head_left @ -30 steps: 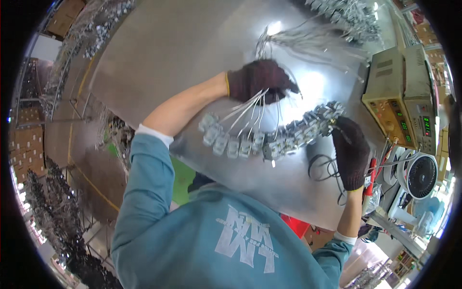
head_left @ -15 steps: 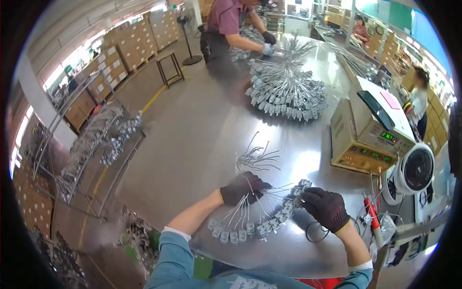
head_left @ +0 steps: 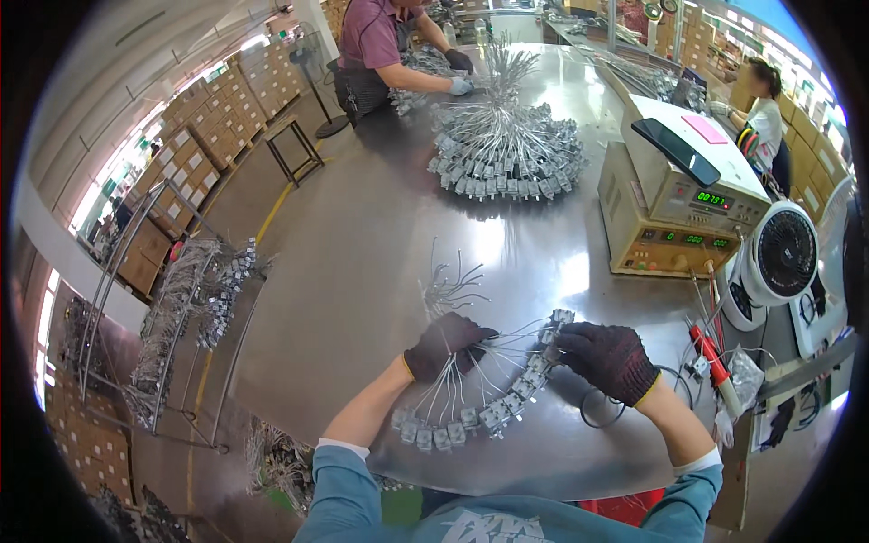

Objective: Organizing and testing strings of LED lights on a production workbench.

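My left hand [head_left: 450, 346], in a dark knitted glove, is closed around a bundle of thin grey wires [head_left: 452, 294], whose loose ends stick out beyond it. From that fist the wires fan toward me to a curved row of small grey box-shaped parts [head_left: 498, 415] lying on the metal table. My right hand [head_left: 608, 360], gloved alike, pinches one of these parts at the row's right end; its fingertips partly hide it. Farther off stands a large round heap of the same wired parts [head_left: 507, 165], wires gathered upward at its centre.
At right, stacked bench meters [head_left: 670, 222] with a phone [head_left: 675, 152] on top stand beside a white fan [head_left: 780, 253]. Red-handled probes [head_left: 710, 353] and a black cable loop [head_left: 601, 414] lie nearer. A co-worker [head_left: 373, 54] handles parts at the far left; a wire-loaded rack [head_left: 186, 308] stands left.
The whole view has shifted, with the heap and meters now higher and farther left in the picture. Both hands keep their hold, and the row of parts keeps nearly the same curve.
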